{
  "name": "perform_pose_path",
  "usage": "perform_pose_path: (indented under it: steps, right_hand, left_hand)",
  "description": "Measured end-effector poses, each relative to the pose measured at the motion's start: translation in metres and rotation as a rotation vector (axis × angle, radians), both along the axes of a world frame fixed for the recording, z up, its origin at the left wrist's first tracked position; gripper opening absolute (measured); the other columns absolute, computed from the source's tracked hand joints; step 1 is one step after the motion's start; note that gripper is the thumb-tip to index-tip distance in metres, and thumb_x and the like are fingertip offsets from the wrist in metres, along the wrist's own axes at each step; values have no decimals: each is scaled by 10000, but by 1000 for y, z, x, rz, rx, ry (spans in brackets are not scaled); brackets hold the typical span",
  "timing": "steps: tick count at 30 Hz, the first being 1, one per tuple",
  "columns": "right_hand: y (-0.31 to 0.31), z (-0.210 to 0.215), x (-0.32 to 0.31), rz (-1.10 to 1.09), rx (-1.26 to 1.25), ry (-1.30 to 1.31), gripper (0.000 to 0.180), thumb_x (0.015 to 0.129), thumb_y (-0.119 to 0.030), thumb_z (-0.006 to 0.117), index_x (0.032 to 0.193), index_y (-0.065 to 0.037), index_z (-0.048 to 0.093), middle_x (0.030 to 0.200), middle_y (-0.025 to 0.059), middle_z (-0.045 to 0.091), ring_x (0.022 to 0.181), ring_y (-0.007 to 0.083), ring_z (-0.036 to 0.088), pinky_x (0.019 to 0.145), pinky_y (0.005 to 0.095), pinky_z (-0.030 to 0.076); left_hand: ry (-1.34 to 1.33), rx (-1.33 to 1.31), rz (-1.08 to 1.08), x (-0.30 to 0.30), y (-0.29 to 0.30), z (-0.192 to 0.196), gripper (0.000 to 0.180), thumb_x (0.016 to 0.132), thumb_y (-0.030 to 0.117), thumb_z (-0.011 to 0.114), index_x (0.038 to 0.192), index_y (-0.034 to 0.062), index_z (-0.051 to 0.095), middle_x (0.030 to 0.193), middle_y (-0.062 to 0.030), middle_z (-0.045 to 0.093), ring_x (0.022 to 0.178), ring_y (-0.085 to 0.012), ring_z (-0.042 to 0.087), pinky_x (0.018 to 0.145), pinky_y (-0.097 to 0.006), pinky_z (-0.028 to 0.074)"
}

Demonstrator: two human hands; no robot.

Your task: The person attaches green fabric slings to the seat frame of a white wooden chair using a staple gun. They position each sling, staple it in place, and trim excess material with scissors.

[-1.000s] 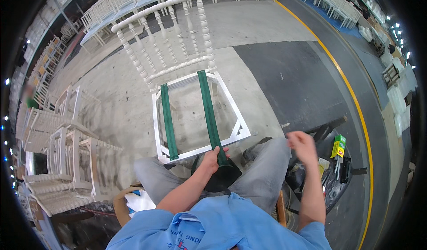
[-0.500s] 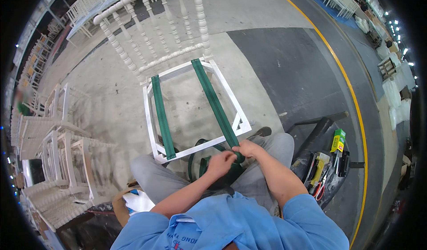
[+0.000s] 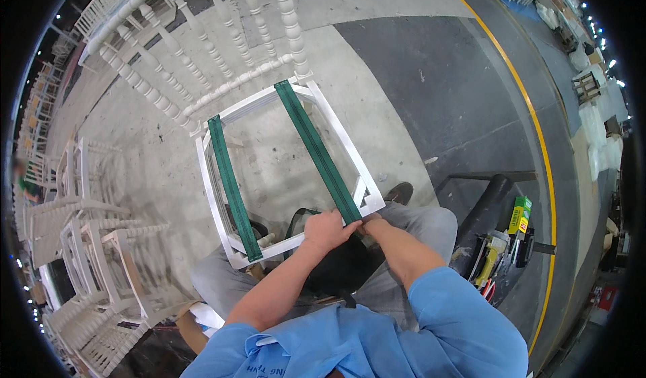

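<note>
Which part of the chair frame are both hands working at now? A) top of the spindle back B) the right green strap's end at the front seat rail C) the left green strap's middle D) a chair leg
B: left hand and right hand meet where the right green strap crosses the front rail of the white chair frame; the left green strap is untouched.

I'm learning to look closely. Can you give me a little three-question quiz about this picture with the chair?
1. True or false: two green straps run across the white chair frame.
2. Which strap do both hands pinch at the frame's near rail? A) the left one B) the right one
3. Fill in: the chair seat is open, with bare ___ seen through it.

Key: 1 true. 2 B; the left hand and right hand meet at its near end. 3 floor.
</note>
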State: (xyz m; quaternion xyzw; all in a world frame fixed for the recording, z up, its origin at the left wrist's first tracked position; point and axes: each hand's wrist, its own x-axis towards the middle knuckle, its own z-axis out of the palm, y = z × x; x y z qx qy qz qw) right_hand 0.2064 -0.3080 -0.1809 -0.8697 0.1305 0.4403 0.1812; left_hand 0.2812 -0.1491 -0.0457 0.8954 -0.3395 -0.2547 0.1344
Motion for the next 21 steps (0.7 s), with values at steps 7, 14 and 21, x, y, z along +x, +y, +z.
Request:
perform_pose_path:
  steps: [7,14,21]
  right_hand:
    - [-33,-13,-25,-47,49,55,488,921,-308,633,1323,-33,656,1331,211,670,1204,287,678,947,423,576]
    - [7,59,-32,-1801,953,322,546,1041,-513,441,1202,-24,624,1226,181,685,1106,376,669,990,579,486]
    - [50,53,17,-2528,1410,-183,561,1072,-555,310,1279,-142,629,1275,106,643,1132,327,624,996,542,497]
  left_hand:
    - [-10,13,-55,-3,-12,2,667,908,683,601,844,40,763,826,-175,749,779,-356,747,679,-476,587]
    - [-66,4,-32,-4,-7,-6,686,910,704,583,855,45,768,845,-181,751,815,-362,747,706,-485,586]
    - [-46,109,7,0,-2,-3,714,896,717,582,837,31,772,858,-183,752,839,-367,744,712,-484,583]
